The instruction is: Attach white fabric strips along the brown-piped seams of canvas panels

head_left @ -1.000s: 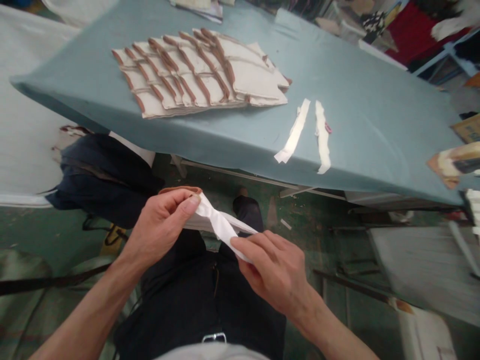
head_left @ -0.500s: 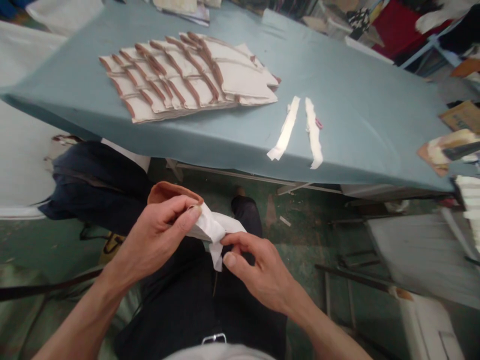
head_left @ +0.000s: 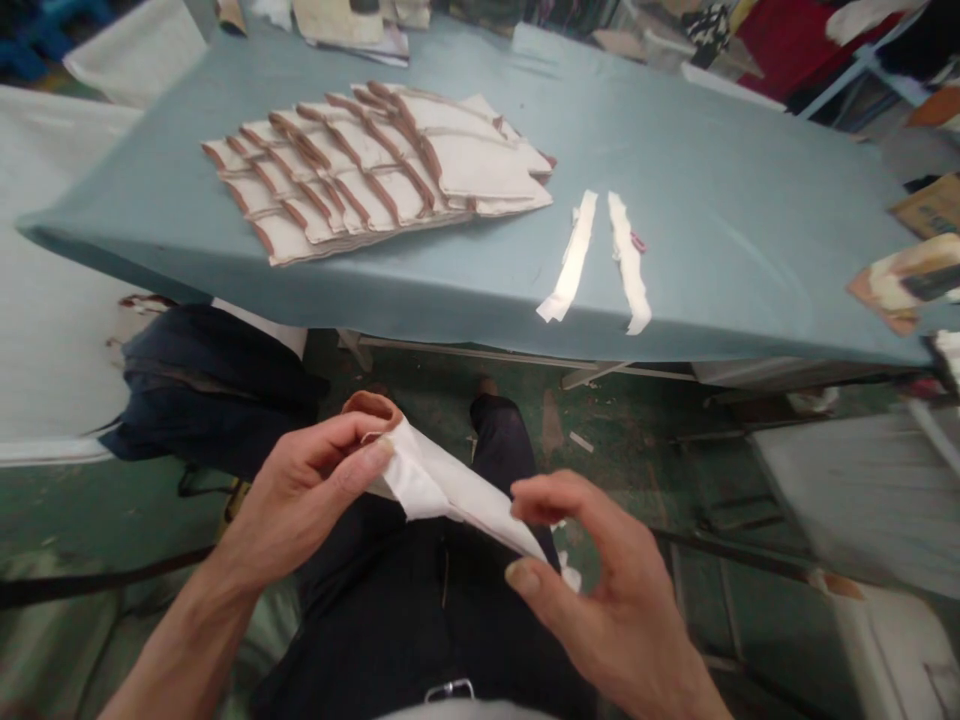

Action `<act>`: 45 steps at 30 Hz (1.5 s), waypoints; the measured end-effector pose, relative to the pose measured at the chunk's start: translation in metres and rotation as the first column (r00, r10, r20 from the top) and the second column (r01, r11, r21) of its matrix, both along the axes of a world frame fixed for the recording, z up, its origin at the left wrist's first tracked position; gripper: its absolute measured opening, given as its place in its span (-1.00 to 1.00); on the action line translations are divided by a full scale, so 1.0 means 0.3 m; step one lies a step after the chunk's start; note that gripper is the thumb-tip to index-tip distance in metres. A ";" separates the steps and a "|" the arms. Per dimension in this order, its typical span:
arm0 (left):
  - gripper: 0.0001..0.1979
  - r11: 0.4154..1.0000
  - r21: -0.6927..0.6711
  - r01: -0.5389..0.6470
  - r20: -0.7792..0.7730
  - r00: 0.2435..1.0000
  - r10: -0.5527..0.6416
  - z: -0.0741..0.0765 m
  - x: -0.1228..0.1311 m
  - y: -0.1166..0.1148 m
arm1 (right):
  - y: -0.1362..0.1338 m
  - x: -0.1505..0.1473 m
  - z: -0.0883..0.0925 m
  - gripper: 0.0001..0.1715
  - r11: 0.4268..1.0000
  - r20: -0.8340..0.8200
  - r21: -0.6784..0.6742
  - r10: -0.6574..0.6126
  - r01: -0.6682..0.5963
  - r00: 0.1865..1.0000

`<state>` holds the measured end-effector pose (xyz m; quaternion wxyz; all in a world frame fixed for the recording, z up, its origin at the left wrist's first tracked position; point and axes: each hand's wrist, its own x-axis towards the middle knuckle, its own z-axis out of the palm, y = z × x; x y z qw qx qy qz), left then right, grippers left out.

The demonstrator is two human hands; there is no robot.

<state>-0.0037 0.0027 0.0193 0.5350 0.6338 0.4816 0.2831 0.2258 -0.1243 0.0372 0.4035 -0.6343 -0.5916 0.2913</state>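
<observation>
My left hand [head_left: 307, 500] is closed in a pinch on a white fabric piece [head_left: 431, 482] with a brown trimmed edge [head_left: 370, 405], held over my lap below the table's front edge. A white strip of that piece runs down to the right into my right hand [head_left: 607, 610]. There the thumb and curled fingers close loosely on its end, and a small white bit shows between them.
On the blue-grey table [head_left: 750, 230] lies a fanned stack of white pieces with brown trim [head_left: 375, 170], with two loose white strips [head_left: 574, 255] near the front edge. A dark garment [head_left: 210, 390] hangs at the left. Cluttered shelves and fabric fill the right side.
My right hand has drawn down and to the right along the strip, pulling it out straight from the bunch it pinched. The left hand has kept its pinch.
</observation>
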 end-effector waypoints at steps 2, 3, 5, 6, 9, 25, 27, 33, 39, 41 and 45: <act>-0.69 0.999 -0.046 0.021 0.037 0.999 -0.020 0.017 0.001 0.009 | 0.025 0.021 -0.006 -0.68 0.998 0.192 0.046 0.036 -0.046 0.981; -0.70 0.998 -0.063 0.030 0.053 0.998 -0.027 0.026 0.002 0.014 | 0.036 0.017 -0.019 -0.69 0.995 0.248 0.025 0.083 -0.092 0.965; -0.73 0.996 -0.073 0.057 0.082 0.995 -0.051 0.042 0.004 0.024 | 0.047 -0.015 -0.054 -0.76 0.983 0.296 0.002 0.175 -0.184 0.939; -0.74 0.995 -0.071 0.076 0.096 0.993 -0.069 0.046 0.002 0.030 | 0.045 -0.038 -0.073 -0.79 0.976 0.308 0.021 0.199 -0.216 0.930; -0.79 0.990 -0.077 0.119 0.134 0.985 -0.108 0.041 -0.014 0.042 | 0.026 -0.109 -0.118 -0.84 0.964 0.342 0.130 0.178 -0.234 0.923; -0.60 0.977 -0.073 0.203 -0.038 0.978 -0.206 -0.039 -0.045 0.069 | 0.119 -0.059 -0.142 -0.86 0.957 0.490 0.088 0.201 -0.278 0.848; -0.58 0.987 -0.080 0.142 -0.039 0.989 -0.146 -0.041 -0.027 0.063 | 0.129 -0.042 -0.120 -0.91 0.972 0.466 0.045 0.183 -0.230 0.866; -0.62 0.993 -0.020 -0.114 -0.039 0.993 0.113 -0.040 0.000 0.032 | 0.084 -0.050 -0.098 -0.90 0.997 -0.066 -0.033 -0.066 0.064 0.996; -0.64 0.958 0.155 -0.241 -0.015 0.969 0.246 -0.026 0.034 -0.009 | 0.077 -0.165 -0.200 -0.26 0.748 -0.880 -0.474 -0.409 -0.464 0.241; -0.65 0.941 0.190 -0.280 -0.030 0.957 0.290 -0.036 0.047 -0.027 | 0.102 -0.203 -0.204 -0.25 0.751 -0.876 -0.462 -0.470 -0.471 0.110; -0.65 0.920 0.240 -0.311 -0.045 0.943 0.331 -0.076 0.063 -0.069 | 0.168 -0.260 -0.158 -0.28 0.803 -0.883 -0.459 -0.460 -0.381 0.095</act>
